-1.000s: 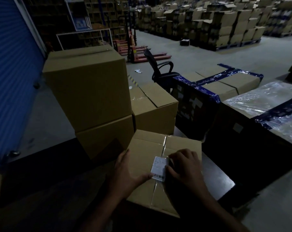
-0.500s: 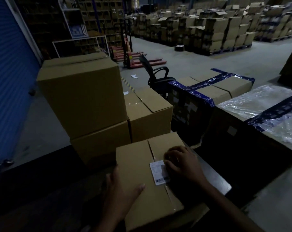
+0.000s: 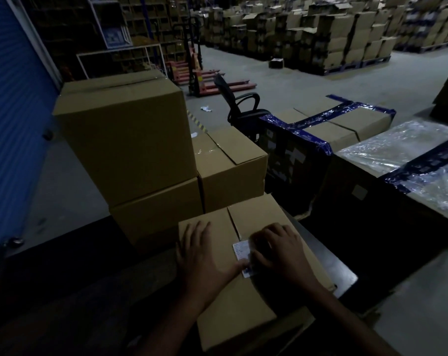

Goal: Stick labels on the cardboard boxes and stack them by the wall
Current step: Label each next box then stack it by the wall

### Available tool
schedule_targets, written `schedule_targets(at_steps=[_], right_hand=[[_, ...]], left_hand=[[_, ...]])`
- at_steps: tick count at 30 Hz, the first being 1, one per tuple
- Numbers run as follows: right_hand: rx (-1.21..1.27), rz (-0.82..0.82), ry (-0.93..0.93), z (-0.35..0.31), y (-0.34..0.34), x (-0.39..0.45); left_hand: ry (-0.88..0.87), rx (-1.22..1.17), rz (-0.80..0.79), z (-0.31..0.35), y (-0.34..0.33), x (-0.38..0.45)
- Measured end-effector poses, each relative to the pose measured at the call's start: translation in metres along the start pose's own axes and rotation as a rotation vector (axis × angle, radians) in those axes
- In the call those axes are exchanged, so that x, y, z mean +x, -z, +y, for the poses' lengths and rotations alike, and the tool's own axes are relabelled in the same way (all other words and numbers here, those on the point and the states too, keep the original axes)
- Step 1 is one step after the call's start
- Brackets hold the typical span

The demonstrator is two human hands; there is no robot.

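A closed cardboard box (image 3: 243, 312) lies in front of me on a dark table. A white printed label (image 3: 241, 251) sits on its top beside the centre seam. My left hand (image 3: 205, 263) rests flat on the left half of the lid, its thumb touching the label's lower edge. My right hand (image 3: 279, 250) presses with bent fingers on the label's right side and hides part of it. Behind this box, a large box (image 3: 130, 140) is stacked on a second one (image 3: 158, 214), and a smaller box (image 3: 233, 170) stands to their right.
A blue roller door (image 3: 12, 124) fills the left. Boxes bound with blue tape (image 3: 328, 129) and a film-wrapped load (image 3: 407, 155) stand at the right. A black office chair (image 3: 240, 106), a red pallet jack (image 3: 207, 83) and distant pallets of cartons (image 3: 333, 34) lie beyond.
My left hand has slid from the box's left edge up onto its lid, thumb now at the label. My right hand keeps pressing the label. The view has shifted slightly.
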State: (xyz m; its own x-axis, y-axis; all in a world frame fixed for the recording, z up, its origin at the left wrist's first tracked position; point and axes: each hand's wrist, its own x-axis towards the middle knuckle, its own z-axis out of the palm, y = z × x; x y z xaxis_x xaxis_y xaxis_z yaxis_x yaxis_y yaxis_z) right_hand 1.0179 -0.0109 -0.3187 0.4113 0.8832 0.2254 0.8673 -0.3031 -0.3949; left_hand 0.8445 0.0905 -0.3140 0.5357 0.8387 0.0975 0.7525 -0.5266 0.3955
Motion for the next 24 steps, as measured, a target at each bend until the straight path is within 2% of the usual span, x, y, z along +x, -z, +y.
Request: schedule_targets(at_steps=[10,24], right_hand=[[-0.082,-0.057,-0.039,-0.004,0.003,0.01],[-0.019,-0.053,-0.055,-0.005,0.005,0.013]], left_hand=[[-0.011,-0.026,0.014,-0.005,-0.004,-0.002],[-0.019,-0.026,0.028,-0.005,-0.005,0.0]])
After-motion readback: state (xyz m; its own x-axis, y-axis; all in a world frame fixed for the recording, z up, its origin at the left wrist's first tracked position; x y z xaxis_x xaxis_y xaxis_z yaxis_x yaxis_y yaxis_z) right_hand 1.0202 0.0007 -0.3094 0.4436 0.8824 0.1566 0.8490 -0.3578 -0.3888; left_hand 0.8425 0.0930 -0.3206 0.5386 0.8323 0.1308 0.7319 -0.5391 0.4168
